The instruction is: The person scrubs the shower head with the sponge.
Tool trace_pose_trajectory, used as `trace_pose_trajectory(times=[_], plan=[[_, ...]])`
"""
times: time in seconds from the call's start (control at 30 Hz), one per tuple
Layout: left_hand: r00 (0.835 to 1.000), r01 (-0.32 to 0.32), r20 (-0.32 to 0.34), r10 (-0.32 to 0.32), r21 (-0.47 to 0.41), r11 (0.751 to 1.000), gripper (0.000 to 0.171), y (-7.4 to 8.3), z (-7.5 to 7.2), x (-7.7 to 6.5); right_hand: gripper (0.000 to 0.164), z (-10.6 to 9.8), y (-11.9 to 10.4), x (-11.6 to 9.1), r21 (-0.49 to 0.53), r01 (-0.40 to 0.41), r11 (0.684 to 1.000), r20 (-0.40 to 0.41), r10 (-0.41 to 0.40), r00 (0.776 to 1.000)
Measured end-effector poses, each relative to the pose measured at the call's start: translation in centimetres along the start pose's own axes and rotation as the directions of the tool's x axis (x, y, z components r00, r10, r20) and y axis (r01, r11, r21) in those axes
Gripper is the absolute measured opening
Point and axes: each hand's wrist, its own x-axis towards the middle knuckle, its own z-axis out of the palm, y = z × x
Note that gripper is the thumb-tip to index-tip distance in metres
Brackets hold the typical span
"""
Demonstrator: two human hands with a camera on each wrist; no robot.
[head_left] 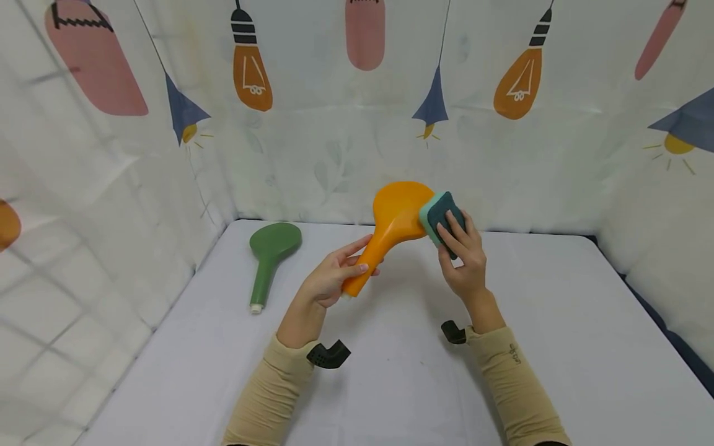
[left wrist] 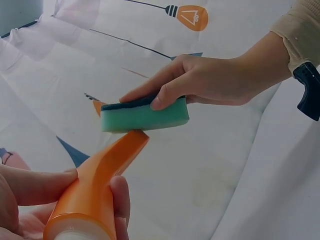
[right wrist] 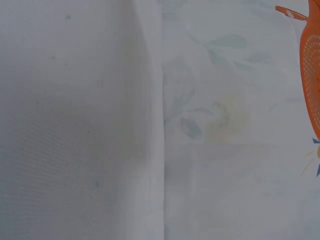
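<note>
My left hand grips the handle of an orange shower head, raised over the table with its round head tilted up and away. In the left wrist view, thumb and fingers wrap its handle near the pale end fitting. A sponge, light green with a dark scouring layer, is pinched in my right hand. Its light side lies against the right edge of the orange head. Only a strip of the shower head's perforated face shows at the right wrist view's edge; neither the right hand nor the sponge appears there.
A green shower head with a white end fitting lies on the white-covered table, left of my left hand. Behind the table's back edge hangs a pale curtain printed with lamps and bulbs, also closing in both sides.
</note>
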Motion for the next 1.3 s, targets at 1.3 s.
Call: trace_pose_trajectory(times=[1.3], plan=[[0.983,-0.028,0.186,0.001,0.141,0.990,0.061,-0.7,-0.4,0.5,0.036,-2.6,-2.1,2.4,0.128,-0.360,0.924,0.035,0.358,0.933]])
